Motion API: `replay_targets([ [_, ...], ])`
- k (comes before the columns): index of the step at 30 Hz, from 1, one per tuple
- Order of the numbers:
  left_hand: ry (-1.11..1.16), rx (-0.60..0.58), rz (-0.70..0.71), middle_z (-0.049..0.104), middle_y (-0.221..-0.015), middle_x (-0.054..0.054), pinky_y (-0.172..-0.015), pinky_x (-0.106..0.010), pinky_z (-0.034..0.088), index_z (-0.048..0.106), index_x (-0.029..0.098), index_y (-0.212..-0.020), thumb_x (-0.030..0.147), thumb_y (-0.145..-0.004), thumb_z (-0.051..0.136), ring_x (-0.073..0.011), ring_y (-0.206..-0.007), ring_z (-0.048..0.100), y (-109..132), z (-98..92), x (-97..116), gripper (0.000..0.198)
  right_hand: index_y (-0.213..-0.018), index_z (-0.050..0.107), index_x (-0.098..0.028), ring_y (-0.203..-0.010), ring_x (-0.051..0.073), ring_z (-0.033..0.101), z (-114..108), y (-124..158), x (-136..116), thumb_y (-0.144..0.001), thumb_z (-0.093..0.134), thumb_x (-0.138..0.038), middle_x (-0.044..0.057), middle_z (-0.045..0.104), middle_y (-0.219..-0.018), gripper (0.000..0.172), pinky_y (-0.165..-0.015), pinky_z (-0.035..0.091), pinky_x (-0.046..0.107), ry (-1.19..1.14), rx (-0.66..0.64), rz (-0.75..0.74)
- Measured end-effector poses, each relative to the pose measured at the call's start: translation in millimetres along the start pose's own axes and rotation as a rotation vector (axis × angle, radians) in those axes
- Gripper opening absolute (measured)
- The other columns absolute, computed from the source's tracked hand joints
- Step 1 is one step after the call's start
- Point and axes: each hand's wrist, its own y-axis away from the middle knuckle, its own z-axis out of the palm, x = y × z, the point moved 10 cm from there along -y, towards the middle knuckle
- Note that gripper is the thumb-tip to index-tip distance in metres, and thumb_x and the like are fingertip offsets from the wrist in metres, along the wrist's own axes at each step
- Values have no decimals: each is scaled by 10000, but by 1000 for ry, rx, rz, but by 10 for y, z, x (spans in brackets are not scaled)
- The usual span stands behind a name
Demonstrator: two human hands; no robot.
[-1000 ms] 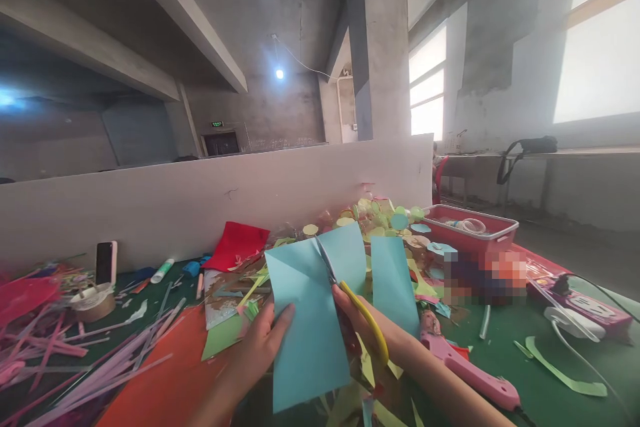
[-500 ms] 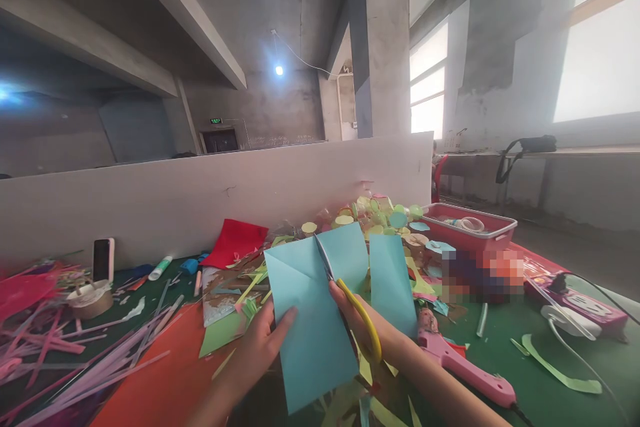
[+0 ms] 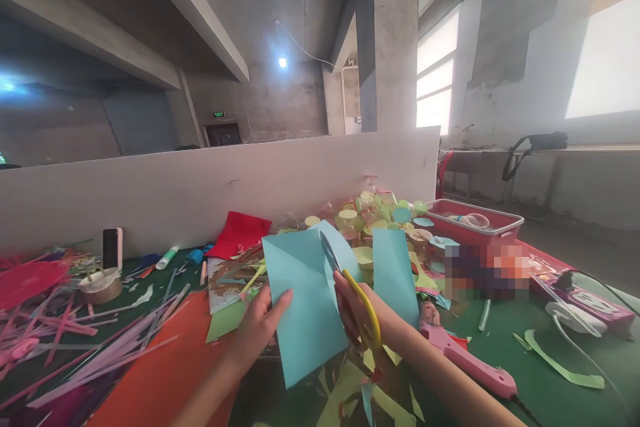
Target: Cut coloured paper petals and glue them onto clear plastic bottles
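My left hand (image 3: 257, 328) grips the left edge of a light blue paper sheet (image 3: 300, 300), held upright above the table. My right hand (image 3: 365, 320) is closed in the yellow handles of a pair of scissors (image 3: 350, 287). The blades point up and away and sit inside a cut that runs down from the sheet's top edge. The strip of paper right of the blades curls away from the sheet. A second blue piece (image 3: 395, 280) stands just to the right of my right hand.
The green table (image 3: 525, 373) is littered with paper scraps. A pink glue gun (image 3: 465, 360) lies right of my forearm. An orange sheet (image 3: 165, 367), pink strips (image 3: 60, 340), a phone (image 3: 112, 248), a tape roll (image 3: 101, 285), a red tray (image 3: 477, 223) and a white divider board (image 3: 200, 193) surround the work.
The scissors have cut further down into the blue sheet. The strip to the right of the blades now folds away. The view has shifted slightly to the right.
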Motion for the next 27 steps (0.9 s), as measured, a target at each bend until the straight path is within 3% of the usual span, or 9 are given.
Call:
replay_targets([
  [3, -13, 131, -27, 733, -950, -83, -713, -356, 525, 654, 186, -1013, 560, -680, 663, -289, -836, 670, -37, -165, -21, 500, -494, 374, -218, -333, 104, 411, 3, -27, 67, -846, 362, -720, -44, 387, -353, 613, -422, 371, 239, 35, -11, 10],
  [6, 56, 212, -67, 736, -941, -75, -723, -350, 516, 660, 192, -989, 553, -647, 680, -288, -855, 675, -61, -265, -88, 497, -604, 437, -205, -454, 111, 415, -103, -59, 146, -818, 488, -651, -40, 452, -499, 497, -483, 352, 245, 229, 77, 29],
  [12, 170, 218, -86, 742, -884, -78, -775, -370, 507, 651, 165, -993, 534, -644, 694, -267, -821, 687, -87, -241, -217, 510, -652, 464, -212, -613, 187, 520, -297, -3, 110, -833, 478, -307, 17, 554, -606, 205, -616, 350, 298, 847, 311, 4],
  [17, 81, 195, -67, 747, -891, -65, -793, -415, 511, 668, 194, -966, 558, -682, 656, -299, -868, 688, -75, -220, -193, 462, -679, 559, -192, -749, 245, 593, -302, -8, 21, -853, 466, -253, 81, 630, -721, 206, -702, 377, 346, 1011, 378, -122],
  [19, 54, 194, -74, 750, -876, -61, -799, -433, 514, 679, 210, -920, 550, -685, 651, -317, -891, 685, -55, -207, -156, 414, -677, 565, -190, -815, 254, 585, -380, 13, -77, -897, 439, -310, 94, 629, -778, 281, -700, 384, 334, 933, 460, -177],
  [21, 58, 156, -80, 751, -892, -60, -827, -441, 512, 683, 219, -926, 524, -701, 648, -320, -929, 678, -21, -139, -96, 380, -700, 564, -192, -815, 238, 575, -428, 20, -129, -930, 389, -421, 79, 619, -788, 369, -685, 397, 316, 673, 450, -209],
  [24, 120, 22, -103, 744, -960, -61, -858, -431, 512, 665, 223, -1011, 484, -729, 649, -296, -944, 678, 51, 67, -20, 385, -781, 590, -180, -745, 193, 565, -319, -16, -113, -893, 342, -629, 47, 612, -781, 525, -650, 409, 285, 95, 240, -183],
  [27, 140, -84, -124, 738, -992, -63, -844, -416, 525, 660, 214, -1047, 466, -748, 657, -281, -908, 684, 117, 235, -4, 391, -727, 595, -153, -657, 153, 508, -168, -3, -109, -790, 413, -743, 18, 550, -690, 621, -618, 386, 264, -205, 92, -122],
])
